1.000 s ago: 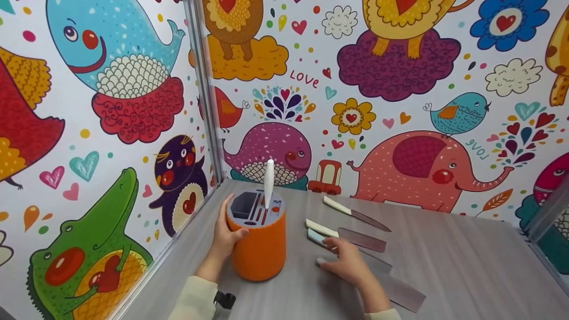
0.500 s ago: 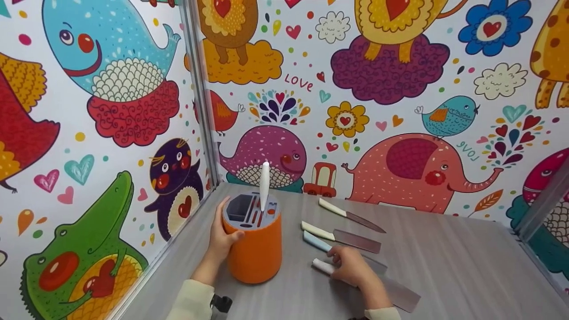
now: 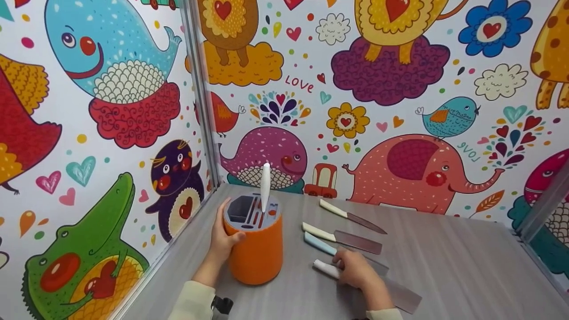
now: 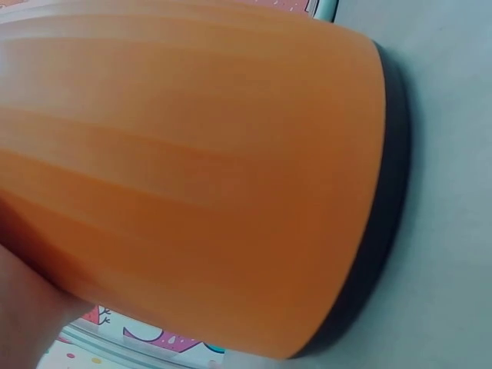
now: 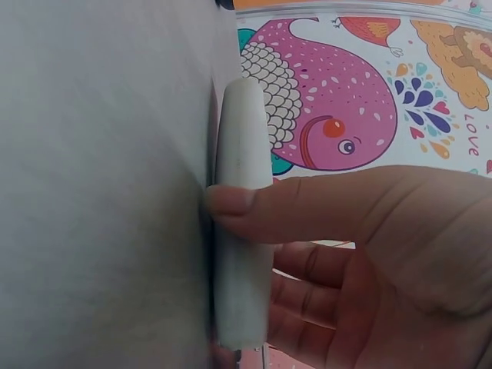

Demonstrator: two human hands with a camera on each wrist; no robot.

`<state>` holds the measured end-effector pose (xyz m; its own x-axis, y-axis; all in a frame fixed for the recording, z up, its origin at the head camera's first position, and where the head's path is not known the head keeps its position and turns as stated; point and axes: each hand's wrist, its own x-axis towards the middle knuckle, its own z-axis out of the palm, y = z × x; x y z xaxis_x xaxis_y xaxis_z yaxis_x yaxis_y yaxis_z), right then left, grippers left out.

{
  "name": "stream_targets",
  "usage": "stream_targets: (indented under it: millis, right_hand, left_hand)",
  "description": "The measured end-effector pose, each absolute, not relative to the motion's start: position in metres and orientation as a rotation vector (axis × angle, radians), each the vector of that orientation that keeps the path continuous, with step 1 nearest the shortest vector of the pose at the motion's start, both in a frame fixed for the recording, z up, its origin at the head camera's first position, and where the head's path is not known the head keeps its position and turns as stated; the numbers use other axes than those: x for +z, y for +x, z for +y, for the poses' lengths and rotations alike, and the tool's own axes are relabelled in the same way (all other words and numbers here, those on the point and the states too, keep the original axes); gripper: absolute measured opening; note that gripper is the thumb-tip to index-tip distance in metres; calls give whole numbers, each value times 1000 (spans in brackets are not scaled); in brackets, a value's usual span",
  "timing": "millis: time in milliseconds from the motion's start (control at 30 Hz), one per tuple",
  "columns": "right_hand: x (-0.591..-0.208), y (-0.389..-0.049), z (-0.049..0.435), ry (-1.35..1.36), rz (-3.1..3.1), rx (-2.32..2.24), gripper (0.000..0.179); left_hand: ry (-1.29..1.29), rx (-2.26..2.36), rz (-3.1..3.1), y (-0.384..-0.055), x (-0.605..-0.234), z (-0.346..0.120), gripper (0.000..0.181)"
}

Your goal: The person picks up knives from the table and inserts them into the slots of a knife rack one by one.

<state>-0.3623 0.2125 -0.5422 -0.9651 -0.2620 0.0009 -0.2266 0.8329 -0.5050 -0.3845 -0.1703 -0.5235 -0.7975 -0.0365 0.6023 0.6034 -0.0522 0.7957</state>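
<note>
An orange knife holder (image 3: 256, 258) with a grey slotted top stands upright on the table. My left hand (image 3: 224, 238) grips its left side near the top, thumb at the front; only part of that hand shows in the left wrist view. A knife with a white handle (image 3: 265, 186) stands in one slot. My right hand (image 3: 358, 269) grips the white handle of a cleaver (image 5: 244, 154), thumb on one side and fingers curled behind. The cleaver's broad blade (image 3: 406, 297) lies on the table, partly hidden by the hand and forearm.
Beyond the right hand lie a knife with a light blue handle (image 3: 319, 243), a cream-handled cleaver (image 3: 358, 241) and a cream-handled pointed knife (image 3: 365, 222). Patterned panels (image 3: 378, 118) close off the back and left of the grey table (image 3: 458, 262).
My right hand has come from between the blue and white handles onto the white one and grips it. The left hand keeps its hold on the knife holder.
</note>
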Motion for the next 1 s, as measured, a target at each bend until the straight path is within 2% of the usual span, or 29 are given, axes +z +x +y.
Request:
stream_targets:
  millis: [367, 633, 1000]
  right_hand:
    - [-539, -360, 205, -590, 3020, -721, 39]
    - [-498, -348, 195, -709, 2964, -921, 33]
    - [-453, -326, 196, -672, 2798, -1389, 39]
  left_hand:
    - [-599, -1936, -1769, -384, -523, -170, 115]
    - [-606, -1897, -1777, -383, -523, -169, 121]
    - [-617, -1900, -1770, -381, -519, -169, 119]
